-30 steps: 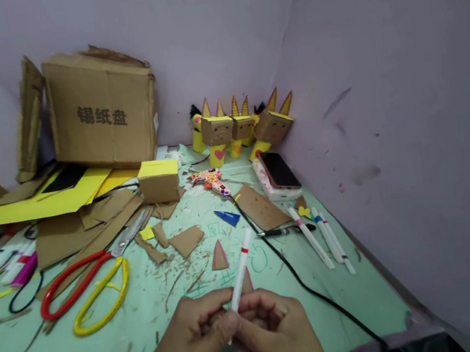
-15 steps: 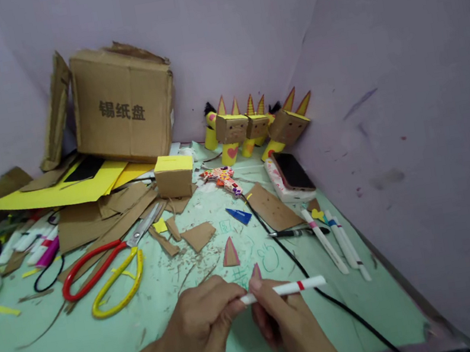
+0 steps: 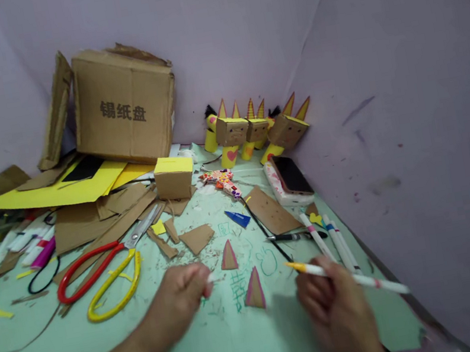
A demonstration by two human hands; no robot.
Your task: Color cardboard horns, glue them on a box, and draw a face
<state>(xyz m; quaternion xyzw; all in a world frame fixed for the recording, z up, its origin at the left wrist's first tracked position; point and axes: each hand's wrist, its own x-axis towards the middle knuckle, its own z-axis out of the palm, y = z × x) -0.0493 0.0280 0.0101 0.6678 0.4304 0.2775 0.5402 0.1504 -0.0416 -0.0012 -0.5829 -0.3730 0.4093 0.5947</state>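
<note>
My right hand [image 3: 337, 303] grips a white marker [image 3: 365, 280] with a yellow-orange tip that points left, uncapped. Left of the two paper pieces, my left hand [image 3: 183, 299] is closed, with a small whitish thing, perhaps a cap, showing at its fingertips. Between my hands, a brown cardboard triangle [image 3: 255, 290] with pink edges lies on the green table cover [image 3: 228, 351]. A second such triangle [image 3: 228, 256] lies just behind it. Green marker drawings show on the cover around them.
Red-and-yellow scissors [image 3: 115, 268] and cardboard scraps lie left. Behind stand a small yellow-topped box [image 3: 175, 179], a big carton [image 3: 124, 104] and several horned cardboard figures [image 3: 234, 131]. A patterned glue gun [image 3: 223, 182] trails a black cord. Phone [image 3: 291, 174] and markers lie right.
My hands have moved apart, the right one to the right with the marker, whose yellow-orange tip now shows. The nearer triangle, before held at my right fingers, now lies on the table.
</note>
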